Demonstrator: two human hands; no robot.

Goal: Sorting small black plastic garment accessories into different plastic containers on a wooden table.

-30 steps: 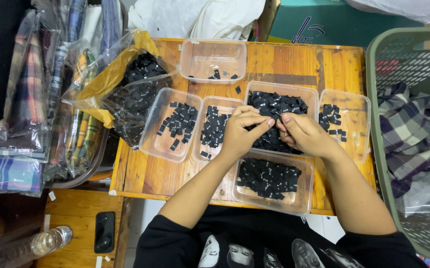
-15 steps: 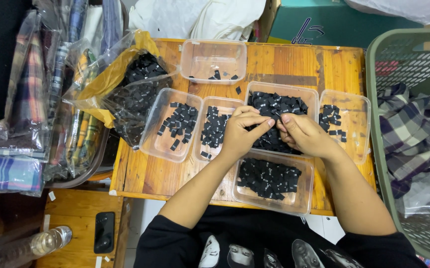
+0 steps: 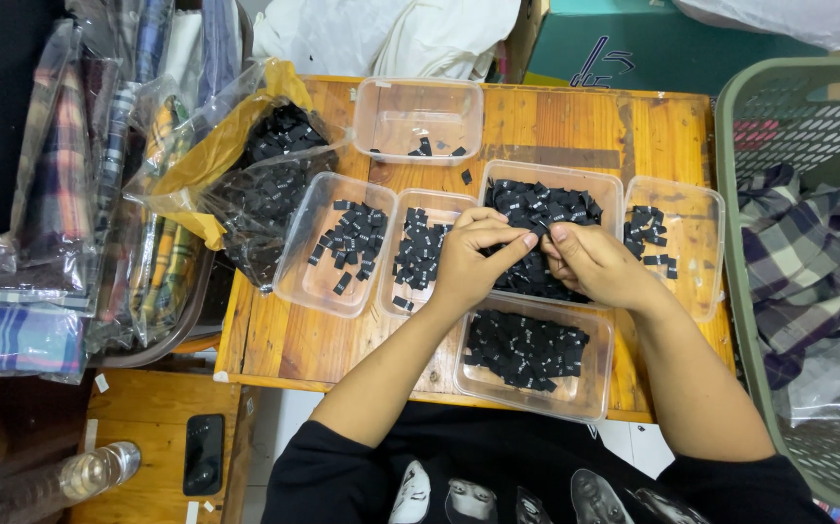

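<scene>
A small black fabric label [image 3: 534, 241] is pinched between the fingertips of the left hand [image 3: 473, 254] and the right hand [image 3: 590, 262], both nearly closed, over the heaped clear tray [image 3: 548, 177]. It looks light, limp and thin, best taken by its edges. Similar labels fill the near tray [image 3: 532, 351], left trays [image 3: 342, 243] and a clear bag [image 3: 270, 184] on the wooden tabletop [image 3: 284, 330].

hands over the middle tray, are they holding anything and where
Both the left hand and right hand pinch a small black label between their fingertips; which part cannot be told.
</scene>
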